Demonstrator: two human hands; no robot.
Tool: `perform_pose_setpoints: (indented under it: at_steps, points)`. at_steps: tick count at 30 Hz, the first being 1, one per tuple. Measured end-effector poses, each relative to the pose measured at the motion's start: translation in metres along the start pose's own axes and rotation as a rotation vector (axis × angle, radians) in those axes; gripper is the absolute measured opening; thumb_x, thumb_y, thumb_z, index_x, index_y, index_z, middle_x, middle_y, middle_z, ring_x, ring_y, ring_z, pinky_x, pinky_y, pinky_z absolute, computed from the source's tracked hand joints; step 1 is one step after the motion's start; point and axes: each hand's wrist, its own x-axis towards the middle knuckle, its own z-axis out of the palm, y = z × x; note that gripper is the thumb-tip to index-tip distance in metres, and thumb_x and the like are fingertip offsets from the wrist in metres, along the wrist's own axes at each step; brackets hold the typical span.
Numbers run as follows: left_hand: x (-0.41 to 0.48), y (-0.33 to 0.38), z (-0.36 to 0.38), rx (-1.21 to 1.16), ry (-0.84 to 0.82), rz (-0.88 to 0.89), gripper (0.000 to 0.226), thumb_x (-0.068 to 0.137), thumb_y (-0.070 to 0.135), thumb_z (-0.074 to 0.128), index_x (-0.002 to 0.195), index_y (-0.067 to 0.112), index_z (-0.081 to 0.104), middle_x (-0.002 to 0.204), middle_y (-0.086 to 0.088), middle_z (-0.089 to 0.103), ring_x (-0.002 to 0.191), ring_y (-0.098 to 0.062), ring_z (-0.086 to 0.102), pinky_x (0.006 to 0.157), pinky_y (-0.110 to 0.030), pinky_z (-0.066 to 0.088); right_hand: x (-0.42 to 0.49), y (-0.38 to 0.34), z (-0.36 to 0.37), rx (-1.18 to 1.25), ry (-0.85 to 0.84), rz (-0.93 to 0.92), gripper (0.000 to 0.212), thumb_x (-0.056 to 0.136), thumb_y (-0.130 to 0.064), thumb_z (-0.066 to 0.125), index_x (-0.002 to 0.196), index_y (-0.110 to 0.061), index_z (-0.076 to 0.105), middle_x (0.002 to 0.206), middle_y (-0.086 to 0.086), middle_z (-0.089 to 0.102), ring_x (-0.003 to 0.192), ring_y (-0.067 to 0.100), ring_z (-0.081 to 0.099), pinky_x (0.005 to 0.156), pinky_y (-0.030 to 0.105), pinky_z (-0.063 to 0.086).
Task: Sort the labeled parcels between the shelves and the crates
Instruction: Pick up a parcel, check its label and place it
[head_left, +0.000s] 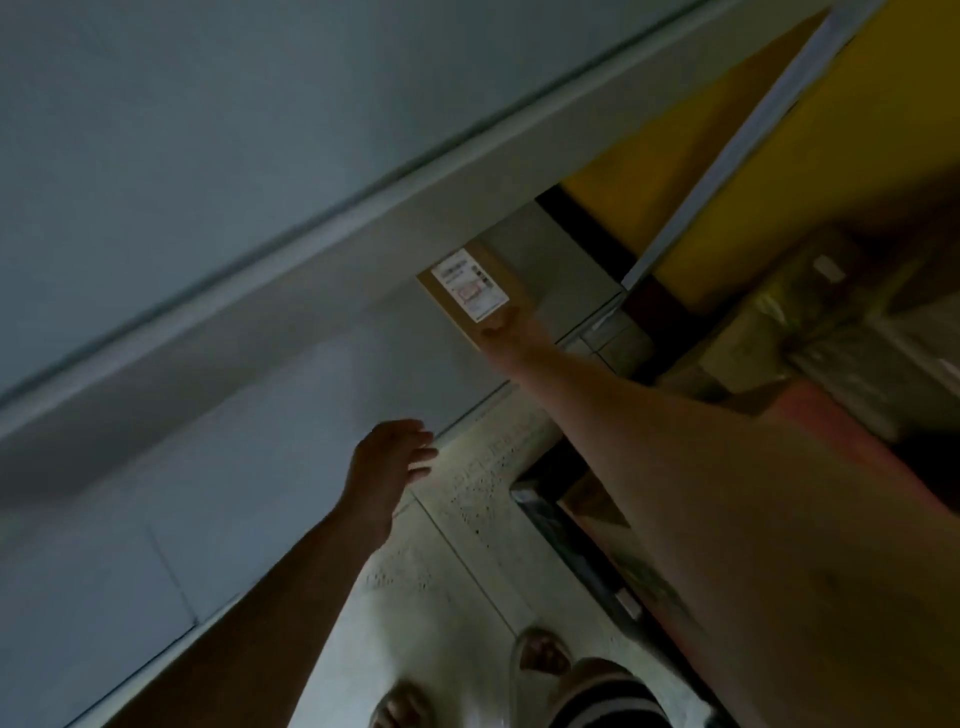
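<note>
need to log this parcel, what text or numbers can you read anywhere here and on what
White label on the brown parcel held by the right hand: printed lines and a barcode, too blurred to read.
Small white label on the wrapped parcel: too small and blurred to read.
No other text is legible.

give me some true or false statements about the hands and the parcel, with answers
1. The right hand holds the parcel by one end. True.
2. The left hand holds a second parcel. False: its fingers are spread and it holds nothing.
3. The parcel bears a white label. True.
4. The parcel is blue. False: it is brown.
</note>
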Motion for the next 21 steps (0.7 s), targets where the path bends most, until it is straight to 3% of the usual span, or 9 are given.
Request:
perform_pose_setpoints:
  at_steps: [2, 5, 7, 9, 11, 13, 15, 18, 21]
  points:
    - [0.040, 0.001, 0.009, 0.016, -0.023, 0.037, 0.023, 0.100, 0.008, 0.057, 0.121, 0.007, 0.062, 0.114, -0.011, 0.070, 0.102, -0.024, 0.068, 0.081, -0.029, 0.055, 0.039, 0.005, -0.005, -0.046, 0.014, 0.008, 0.032, 0.099, -0.026, 0.055, 0.127, -0.010, 0.057, 0.123, 0.009, 0.063, 0.109, 0.025, 0.064, 0.088, 0.033, 0.056]
    - [0.084, 0.000, 0.017, 0.080, -0.054, 0.104, 0.028, 0.100, 0.010, 0.057, 0.128, 0.007, 0.058, 0.114, -0.010, 0.066, 0.106, -0.022, 0.063, 0.089, -0.031, 0.054, 0.081, 0.015, -0.010, -0.172, 0.039, -0.019, 0.031, 0.098, -0.019, 0.058, 0.127, -0.008, 0.054, 0.121, 0.007, 0.063, 0.107, 0.024, 0.065, 0.065, 0.025, 0.050]
    - [0.105, -0.003, 0.020, 0.117, -0.068, 0.126, 0.031, 0.100, 0.009, 0.058, 0.131, 0.007, 0.057, 0.115, -0.011, 0.063, 0.108, -0.023, 0.060, 0.097, -0.037, 0.050, 0.100, 0.017, -0.011, -0.315, 0.075, -0.049, 0.032, 0.100, -0.018, 0.055, 0.128, -0.005, 0.052, 0.123, 0.010, 0.063, 0.105, 0.025, 0.065, 0.058, 0.024, 0.045]
    - [0.120, -0.008, 0.023, 0.145, -0.065, 0.145, 0.032, 0.099, 0.008, 0.059, 0.131, 0.007, 0.058, 0.116, -0.014, 0.062, 0.107, -0.024, 0.059, 0.095, -0.038, 0.049, 0.119, 0.021, -0.008, -0.482, 0.084, -0.080, 0.039, 0.103, -0.021, 0.048, 0.137, -0.002, 0.046, 0.135, 0.016, 0.056, 0.118, 0.031, 0.059, 0.076, 0.034, 0.051]
    - [0.129, -0.015, 0.021, 0.161, -0.044, 0.170, 0.031, 0.098, 0.008, 0.060, 0.129, 0.007, 0.059, 0.117, -0.014, 0.062, 0.107, -0.025, 0.059, 0.090, -0.036, 0.048, 0.136, 0.028, -0.003, -0.604, 0.075, -0.091, 0.054, 0.103, -0.029, 0.047, 0.149, -0.004, 0.032, 0.150, 0.022, 0.038, 0.136, 0.038, 0.041, 0.108, 0.044, 0.037]
    - [0.135, -0.023, 0.016, 0.154, -0.021, 0.182, 0.028, 0.097, 0.008, 0.059, 0.125, 0.009, 0.061, 0.117, -0.014, 0.063, 0.109, -0.025, 0.060, 0.086, -0.034, 0.049, 0.156, 0.031, 0.002, -0.627, 0.059, -0.075, 0.076, 0.096, -0.046, 0.056, 0.155, -0.012, 0.022, 0.157, 0.022, 0.026, 0.143, 0.041, 0.031, 0.117, 0.049, 0.029]
    - [0.136, -0.032, 0.010, 0.154, 0.007, 0.171, 0.027, 0.096, 0.006, 0.060, 0.123, 0.010, 0.061, 0.119, -0.017, 0.064, 0.110, -0.029, 0.061, 0.086, -0.035, 0.049, 0.170, 0.025, 0.005, -0.577, 0.009, -0.052, 0.090, 0.088, -0.060, 0.063, 0.156, -0.020, 0.020, 0.160, 0.018, 0.025, 0.141, 0.039, 0.036, 0.111, 0.047, 0.037]
    - [0.130, -0.042, -0.004, 0.124, 0.050, 0.174, 0.026, 0.096, 0.005, 0.059, 0.122, 0.009, 0.061, 0.119, -0.018, 0.064, 0.110, -0.030, 0.061, 0.086, -0.037, 0.049, 0.174, 0.013, 0.006, -0.526, -0.084, -0.046, 0.076, 0.086, -0.058, 0.067, 0.148, -0.024, 0.039, 0.149, 0.009, 0.049, 0.123, 0.030, 0.058, 0.085, 0.035, 0.043]
    - [0.124, -0.050, -0.018, 0.068, 0.079, 0.161, 0.020, 0.096, 0.003, 0.058, 0.115, 0.011, 0.061, 0.109, -0.012, 0.064, 0.104, -0.025, 0.061, 0.084, -0.034, 0.049, 0.175, 0.023, 0.013, -0.670, -0.136, -0.047, 0.067, 0.089, -0.042, 0.069, 0.145, -0.021, 0.041, 0.142, 0.010, 0.055, 0.114, 0.030, 0.060, 0.089, 0.037, 0.046]
